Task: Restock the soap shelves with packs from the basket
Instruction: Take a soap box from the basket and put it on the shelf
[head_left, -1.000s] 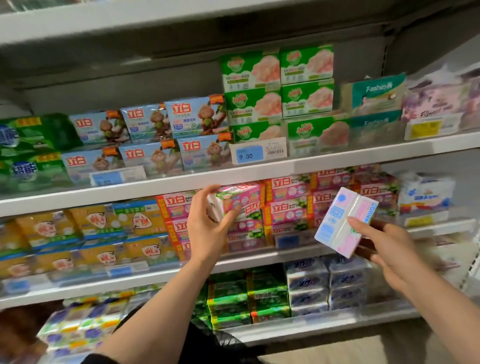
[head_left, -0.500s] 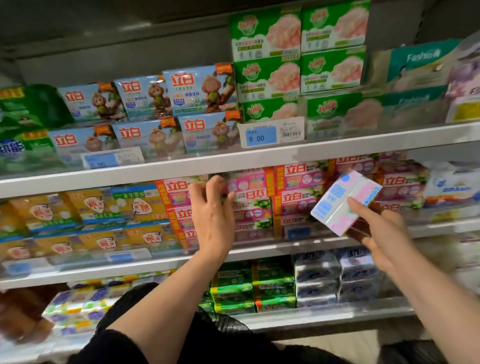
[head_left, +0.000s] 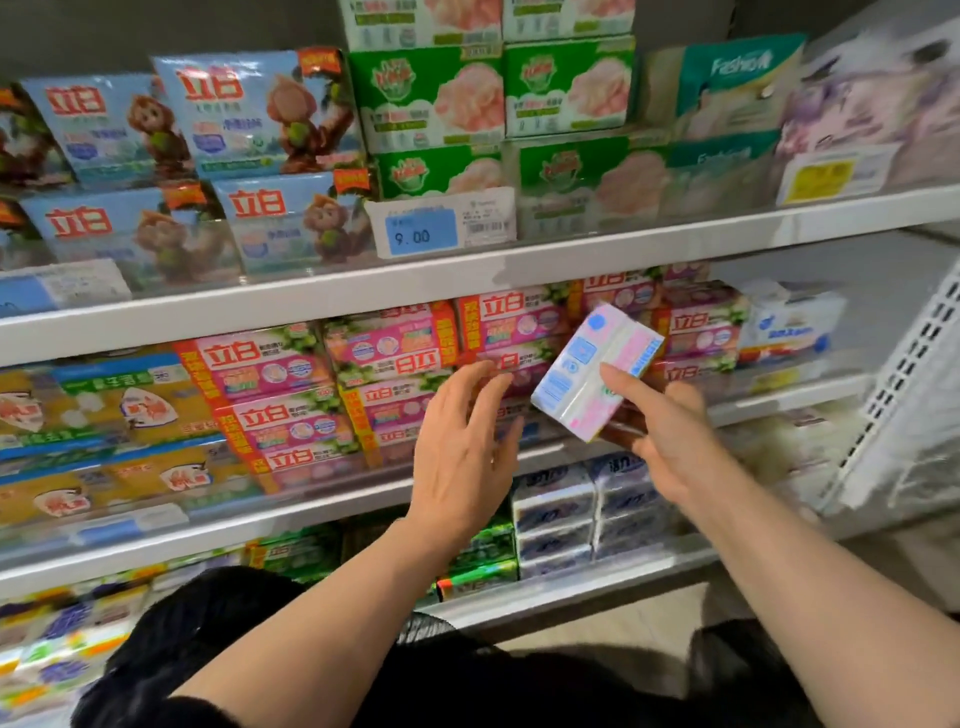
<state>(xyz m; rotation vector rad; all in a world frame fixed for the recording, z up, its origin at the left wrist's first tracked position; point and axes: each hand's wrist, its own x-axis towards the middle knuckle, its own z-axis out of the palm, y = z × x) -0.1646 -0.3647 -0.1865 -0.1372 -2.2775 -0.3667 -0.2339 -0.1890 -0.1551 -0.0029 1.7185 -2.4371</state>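
Our right hand (head_left: 675, 441) pinches a pale pink-and-blue soap pack (head_left: 597, 369), tilted, before the middle shelf (head_left: 779, 402). Our left hand (head_left: 462, 447), fingers spread and relaxed, hovers by stacked pink soap packs (head_left: 395, 358) filling that shelf.
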